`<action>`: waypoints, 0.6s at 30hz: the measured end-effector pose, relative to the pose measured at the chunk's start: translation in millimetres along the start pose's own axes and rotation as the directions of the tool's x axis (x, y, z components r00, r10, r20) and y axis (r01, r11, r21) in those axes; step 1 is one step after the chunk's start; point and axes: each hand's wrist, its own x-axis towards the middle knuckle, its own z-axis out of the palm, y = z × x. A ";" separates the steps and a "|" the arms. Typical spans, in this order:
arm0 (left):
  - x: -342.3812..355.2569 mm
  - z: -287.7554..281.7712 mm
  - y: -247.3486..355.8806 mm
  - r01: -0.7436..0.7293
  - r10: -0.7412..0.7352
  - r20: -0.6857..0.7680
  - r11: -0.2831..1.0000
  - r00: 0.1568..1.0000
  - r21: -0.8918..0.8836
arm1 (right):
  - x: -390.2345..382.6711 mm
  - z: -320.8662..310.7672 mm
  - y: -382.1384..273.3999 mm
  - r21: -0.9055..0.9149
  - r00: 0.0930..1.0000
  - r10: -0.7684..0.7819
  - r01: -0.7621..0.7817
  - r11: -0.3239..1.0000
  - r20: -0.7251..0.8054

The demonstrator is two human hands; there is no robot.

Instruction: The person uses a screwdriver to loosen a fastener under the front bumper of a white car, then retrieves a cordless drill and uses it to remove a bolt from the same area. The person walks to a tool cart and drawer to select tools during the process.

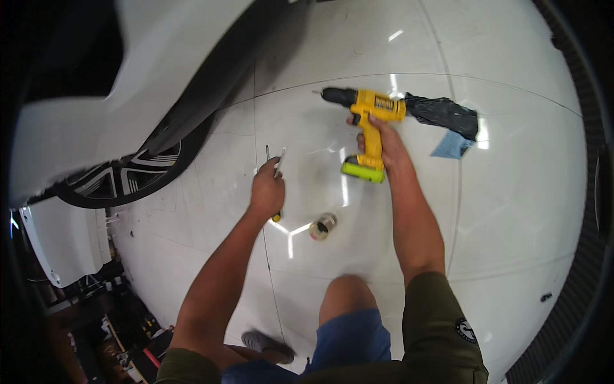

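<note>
My right hand grips a yellow cordless drill with a black chuck, a thin bit and a yellow-green battery. My left hand is closed on a slim, light-colored rod, its fingers curled over it. Beneath that hand lies a screwdriver with a yellow-tipped handle, partly hidden. A small cylindrical container is on the tiled floor between my forearms. Just right of the drill lie a crumpled black plastic bag and a blue sheet.
A white car body with a wheel fills the upper left. A white panel and cluttered shelving with tools are at the lower left. A dark ribbed edge runs along the right. My knee and gray shoe show below.
</note>
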 end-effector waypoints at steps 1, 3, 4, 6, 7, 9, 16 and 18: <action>16.8 19.8 -3.1 -0.060 0.062 -0.034 0.996 0.997 0.069 | 26.4 1.0 -7.6 -0.043 1.000 0.011 -0.010 0.999 0.019; 46.3 61.1 -0.4 -0.097 0.102 -0.031 0.984 0.994 0.150 | 71.0 -9.3 -19.4 -0.073 0.997 0.029 -0.024 0.997 0.066; 59.0 79.7 4.1 -0.066 0.068 -0.006 0.984 0.998 0.164 | 86.3 -16.2 -22.3 -0.043 0.994 0.060 -0.056 0.998 0.086; 81.0 104.7 14.0 -0.183 0.198 -0.020 0.935 0.980 0.304 | 98.1 -20.4 -21.4 -0.034 0.993 0.021 -0.017 0.999 0.115; 92.7 109.4 25.7 -0.105 0.112 -0.012 0.960 0.994 0.258 | 95.1 -21.0 -26.1 -0.043 0.989 0.042 -0.036 0.998 0.144; 115.6 114.3 34.4 -0.097 0.143 -0.116 0.938 0.983 0.333 | 96.0 -15.9 -36.5 -0.068 0.978 0.080 -0.068 0.995 0.191; 133.3 132.3 33.2 -0.042 0.080 -0.088 0.927 0.993 0.373 | 100.6 -19.1 -29.4 -0.072 0.970 0.240 -0.237 0.969 0.031; 134.6 126.2 33.5 -0.035 0.070 -0.092 0.940 0.993 0.338 | 102.2 -14.2 -30.7 -0.033 0.964 0.264 -0.262 0.964 0.041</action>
